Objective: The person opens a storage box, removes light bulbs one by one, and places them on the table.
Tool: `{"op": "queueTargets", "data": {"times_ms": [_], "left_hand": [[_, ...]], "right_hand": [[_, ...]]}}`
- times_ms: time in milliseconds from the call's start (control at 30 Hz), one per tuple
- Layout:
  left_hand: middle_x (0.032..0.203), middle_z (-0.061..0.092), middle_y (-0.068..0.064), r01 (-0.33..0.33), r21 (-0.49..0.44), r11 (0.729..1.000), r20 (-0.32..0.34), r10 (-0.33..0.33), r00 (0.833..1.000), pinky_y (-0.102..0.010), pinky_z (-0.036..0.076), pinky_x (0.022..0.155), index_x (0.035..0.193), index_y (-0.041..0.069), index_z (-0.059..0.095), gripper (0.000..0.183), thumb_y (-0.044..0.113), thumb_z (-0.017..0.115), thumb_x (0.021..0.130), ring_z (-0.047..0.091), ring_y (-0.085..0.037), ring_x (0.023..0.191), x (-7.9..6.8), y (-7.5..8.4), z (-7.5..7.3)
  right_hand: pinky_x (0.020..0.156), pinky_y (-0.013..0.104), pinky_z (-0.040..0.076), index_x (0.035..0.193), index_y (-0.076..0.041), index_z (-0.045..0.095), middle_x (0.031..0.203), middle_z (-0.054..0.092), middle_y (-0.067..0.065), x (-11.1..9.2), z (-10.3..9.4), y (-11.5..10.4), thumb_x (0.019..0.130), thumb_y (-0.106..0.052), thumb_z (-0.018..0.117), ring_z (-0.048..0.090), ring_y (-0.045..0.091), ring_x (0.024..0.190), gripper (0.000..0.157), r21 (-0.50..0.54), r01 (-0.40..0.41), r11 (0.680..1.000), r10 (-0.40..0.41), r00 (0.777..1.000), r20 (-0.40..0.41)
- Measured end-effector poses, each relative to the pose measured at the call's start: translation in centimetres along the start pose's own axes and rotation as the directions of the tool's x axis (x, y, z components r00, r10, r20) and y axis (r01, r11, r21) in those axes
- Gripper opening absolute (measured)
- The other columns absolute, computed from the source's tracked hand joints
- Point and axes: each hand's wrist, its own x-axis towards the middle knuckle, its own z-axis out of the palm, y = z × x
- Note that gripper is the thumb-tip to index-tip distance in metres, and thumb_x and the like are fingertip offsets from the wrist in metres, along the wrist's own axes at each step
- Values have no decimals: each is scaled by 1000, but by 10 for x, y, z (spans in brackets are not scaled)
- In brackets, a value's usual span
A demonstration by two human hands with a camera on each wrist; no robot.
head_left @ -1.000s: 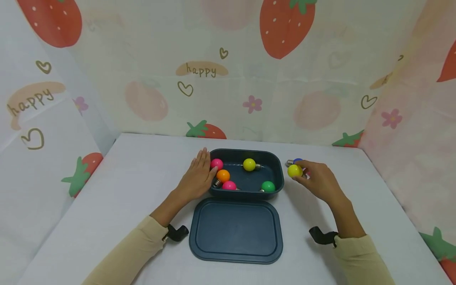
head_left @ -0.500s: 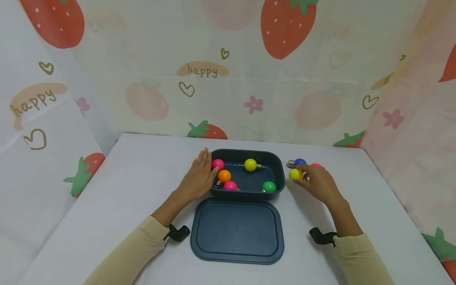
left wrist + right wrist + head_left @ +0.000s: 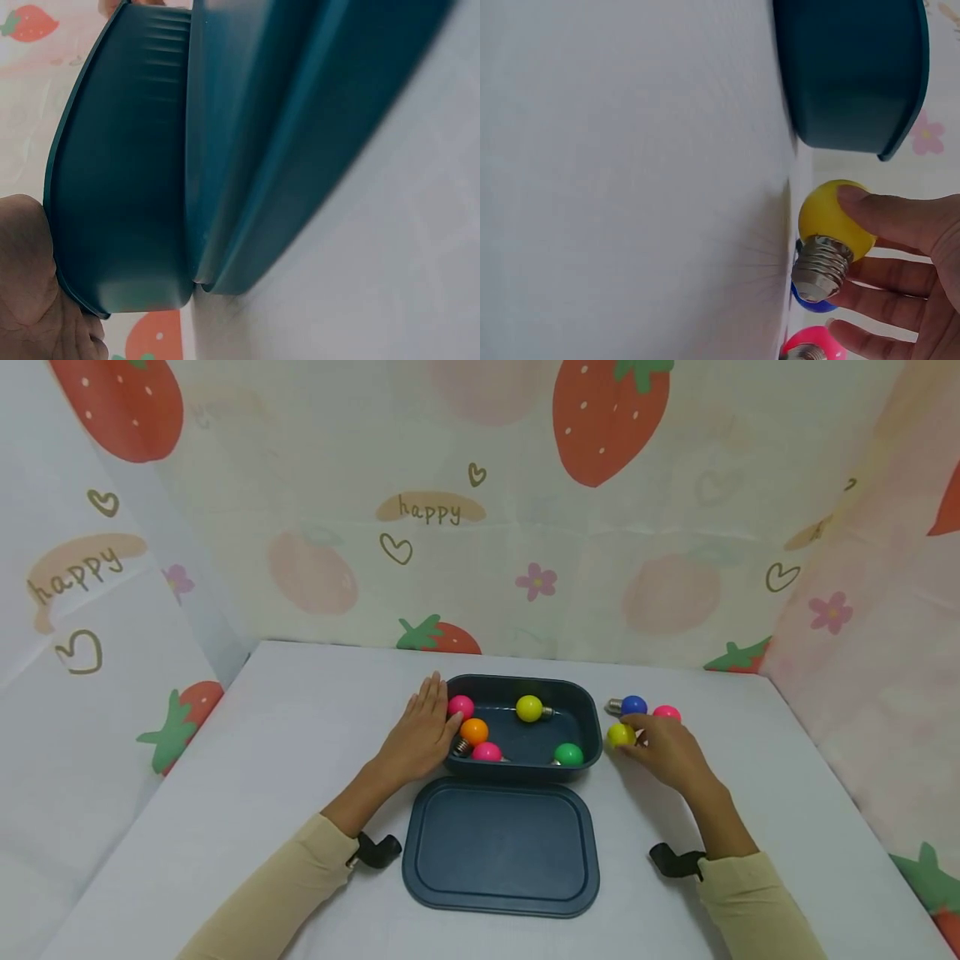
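My right hand (image 3: 667, 750) pinches a yellow light bulb (image 3: 832, 214) between thumb and fingers, low over the table to the right of the box; its metal screw base shows in the right wrist view. Just behind it lie a blue bulb (image 3: 633, 705) and a pink bulb (image 3: 667, 713), partly covered by the hand. My left hand (image 3: 416, 735) rests with straight fingers against the left wall of a dark blue box (image 3: 592, 727), thumb over its rim. Inside the box are a yellow bulb (image 3: 528, 708), an orange bulb (image 3: 474, 731), a green bulb (image 3: 568, 754) and two pink ones.
A dark blue lid (image 3: 501, 847) lies flat on the white table (image 3: 315, 693), directly in front of the box. Strawberry-printed cloth (image 3: 570, 527) hangs behind the table and along both sides. A black wrist-camera mount sits on each forearm.
My right hand has lowered slightly toward the table with the yellow bulb, uncovering the blue and pink bulbs behind it. The left hand stays at the box.
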Motion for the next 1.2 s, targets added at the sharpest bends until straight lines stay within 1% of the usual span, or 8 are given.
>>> {"op": "queueTargets", "data": {"times_ms": [267, 567, 733, 900, 1033, 1133, 1200], "left_hand": [[168, 5, -22, 7, 13, 1000, 8, -7, 1000, -49, 7, 124, 158, -7, 11, 69, 38, 33, 111, 3, -36, 156, 0, 1, 0], [167, 6, -24, 3, 2, 1000, -6, -3, 1000, -51, 9, 124, 158, -9, 12, 70, 36, 37, 110, 5, -38, 155, 0, 2, 0], [167, 7, -25, -3, -4, 1000, -11, 3, 1000, -52, 10, 123, 157, -10, 14, 70, 36, 38, 110, 6, -39, 155, 0, 2, -2], [167, 7, -24, -2, -3, 1000, -10, 2, 1000, -51, 10, 123, 157, -10, 14, 71, 37, 38, 110, 6, -39, 155, 0, 3, -2], [167, 7, -25, -3, -4, 1000, -4, 3, 1000, -51, 10, 123, 157, -10, 14, 70, 36, 37, 110, 5, -39, 155, -1, 2, -3], [167, 8, -25, -7, -5, 1000, -7, 7, 1000, -52, 10, 123, 157, -11, 14, 70, 36, 37, 110, 6, -39, 155, 0, 2, -3], [167, 9, -26, -10, -9, 1000, -14, 10, 1000, -52, 11, 123, 157, -11, 16, 69, 35, 38, 110, 7, -40, 155, 0, 3, -3]], "right_hand": [[73, 44, 59, 124, 3, 69, 102, 71, 18, 1, 4, 2, 90, -12, 77, 67, 31, 89, 38, -3, 4, 1000, -4, 1000, 16], [73, 44, 58, 126, 1, 68, 102, 71, 17, 1, 2, 2, 91, -14, 77, 67, 32, 91, 39, -3, -15, 1000, 15, 999, 30], [75, 48, 57, 125, 2, 69, 104, 72, 20, -1, -9, -3, 90, -17, 79, 67, 35, 94, 41, -28, -17, 999, 18, 1000, 20], [73, 50, 56, 124, 2, 68, 100, 72, 21, -3, -25, -8, 90, -18, 79, 67, 35, 90, 42, -55, 4, 998, -4, 1000, -6], [77, 53, 56, 127, 1, 66, 105, 72, 22, -7, -34, -14, 91, -18, 78, 67, 37, 94, 43, -27, 20, 999, -21, 999, -34], [82, 55, 55, 131, 0, 65, 113, 72, 22, -10, -37, -21, 92, -17, 77, 67, 39, 100, 45, -7, 35, 999, -35, 998, -58], [83, 55, 55, 131, 0, 65, 114, 72, 21, -11, -38, -27, 91, -18, 78, 67, 39, 100, 46, 1, 52, 999, -52, 996, -78]]}}
